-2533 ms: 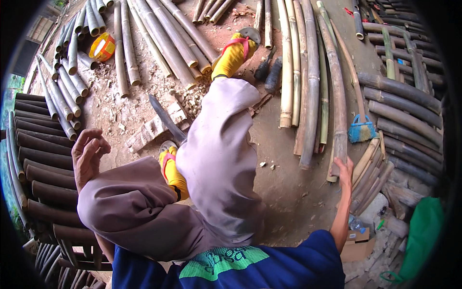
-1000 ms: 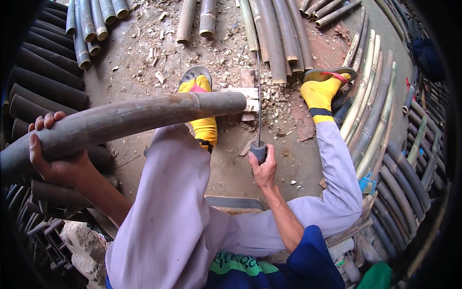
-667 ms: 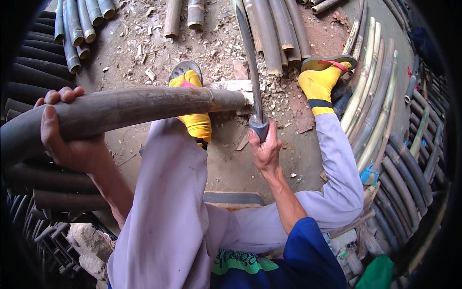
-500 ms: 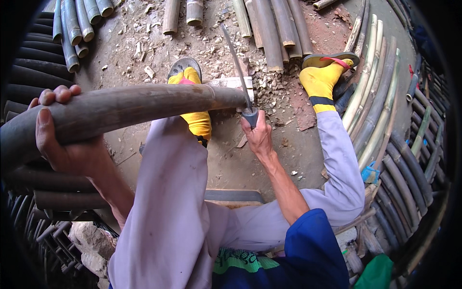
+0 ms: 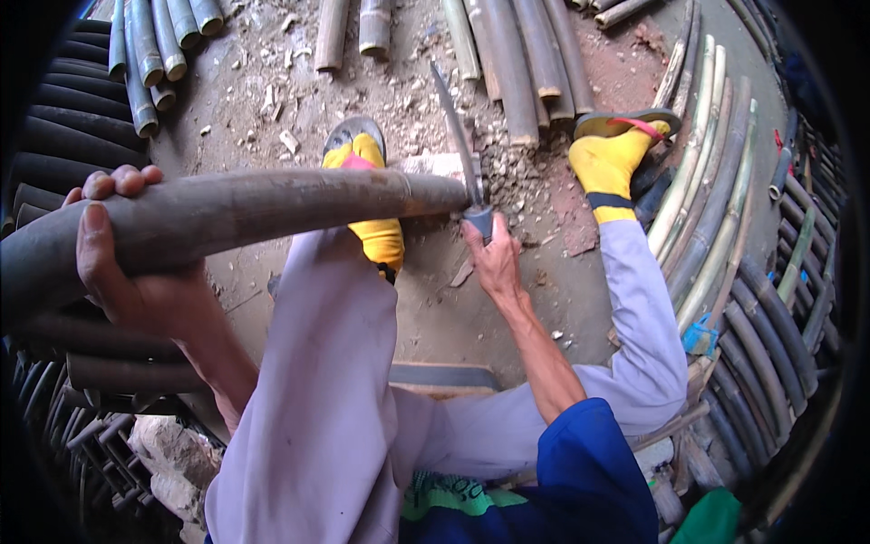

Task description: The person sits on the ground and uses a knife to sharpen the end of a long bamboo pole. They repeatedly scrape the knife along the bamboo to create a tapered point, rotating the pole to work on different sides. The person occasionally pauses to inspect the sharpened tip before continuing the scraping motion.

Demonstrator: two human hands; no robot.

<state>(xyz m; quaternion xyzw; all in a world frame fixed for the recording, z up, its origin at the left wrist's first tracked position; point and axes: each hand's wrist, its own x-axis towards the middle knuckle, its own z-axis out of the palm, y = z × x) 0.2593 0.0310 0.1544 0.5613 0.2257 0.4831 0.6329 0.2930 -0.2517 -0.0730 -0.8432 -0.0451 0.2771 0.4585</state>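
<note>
A thick grey-brown bamboo pole (image 5: 281,204) slants across the left half of the view, its body lying over my raised knee. Wrapped around its thick end is my left hand (image 5: 136,290), thumb on the near side and fingertips over the far side. My right hand (image 5: 497,263) grips the dark handle of a long-bladed knife (image 5: 460,136). The blade points up and away, right at the pole's thin end; whether it touches the cut face I cannot tell.
Bamboo poles lie at far left (image 5: 136,63), far middle (image 5: 521,68) and right (image 5: 711,199). Chips (image 5: 535,172) litter the ground around my yellow-socked feet (image 5: 605,168). A rock (image 5: 172,458) sits at lower left, a blue scrap (image 5: 700,337) at right.
The whole view has shifted slightly, with the scene lying a little lower and further right. The knife's blade sits slightly more upright beside the pole's end. Both grips are unchanged.
</note>
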